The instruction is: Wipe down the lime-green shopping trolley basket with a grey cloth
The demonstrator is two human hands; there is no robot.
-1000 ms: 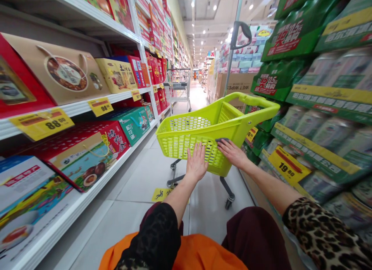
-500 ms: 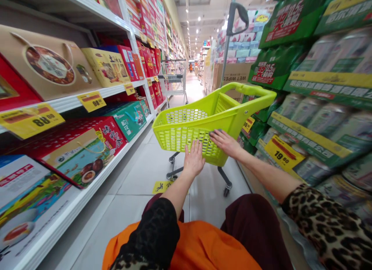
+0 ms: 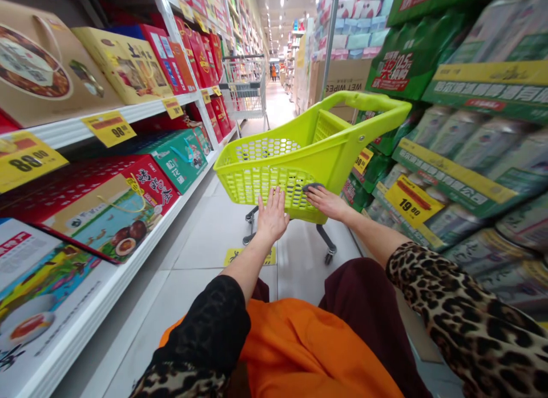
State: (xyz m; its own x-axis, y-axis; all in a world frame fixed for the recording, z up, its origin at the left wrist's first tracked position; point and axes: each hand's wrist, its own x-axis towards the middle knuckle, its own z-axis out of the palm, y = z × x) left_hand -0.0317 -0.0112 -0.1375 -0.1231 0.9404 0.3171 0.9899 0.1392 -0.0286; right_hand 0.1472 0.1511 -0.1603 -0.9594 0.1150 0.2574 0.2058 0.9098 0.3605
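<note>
A lime-green plastic shopping cart [image 3: 329, 152] stands side-on in front of me, its perforated basket on dark wheeled legs. My left hand [image 3: 273, 218] lies flat against the near side of the basket, fingers spread and pointing up. To its right, my right hand [image 3: 327, 204] presses a small dark grey cloth [image 3: 312, 187] against the same lattice wall. Only the cloth's edge shows past the fingertips. The basket's inner floor is mostly hidden by the near wall.
Shelves with gift boxes [image 3: 124, 67] and yellow price tags run along the left. Stacked drink packs [image 3: 466, 141] rise close on the right. Farther up the aisle are a metal cart [image 3: 246, 92] and a wet-wipes carton [image 3: 346, 78]. A yellow floor sticker [image 3: 240, 255] lies below.
The view has tilted down slightly, and the cart appears somewhat larger. My right hand with the cloth has shifted a little left along the basket side; my left hand stays flat on it.
</note>
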